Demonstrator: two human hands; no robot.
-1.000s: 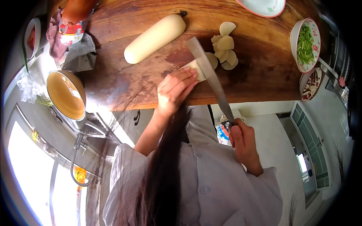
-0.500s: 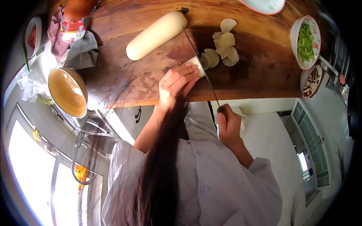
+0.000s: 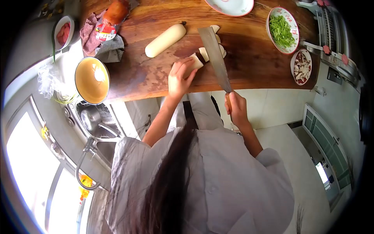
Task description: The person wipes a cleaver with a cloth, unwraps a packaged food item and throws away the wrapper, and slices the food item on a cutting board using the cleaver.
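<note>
My left hand (image 3: 180, 78) rests with curled fingers on a short, cut piece of pale peeled vegetable (image 3: 196, 61), near the front edge of the wooden table (image 3: 136, 80). In my right hand (image 3: 237, 106) is the handle of a cleaver (image 3: 215, 56). Its broad blade is turned face up and reaches over the table, to the right of the piece. Pale slices (image 3: 203, 54) lie around the blade, which partly hides them. Behind my left hand lies a long, whole peeled vegetable (image 3: 165, 40) with a dark stem end.
A bowl of chopped greens (image 3: 270, 29) and a smaller bowl of dark-edged slices (image 3: 293, 72) stand at the right. A plate (image 3: 233, 7) sits at the far edge. To the left are cloths (image 3: 111, 50), a packaged reddish item (image 3: 115, 13), and a yellow-brown bowl (image 3: 92, 80).
The cleaver has come away from the piece and moved right over the slices, its blade turning from edge-on to flat. My left hand stays on the piece. The view has shifted.
</note>
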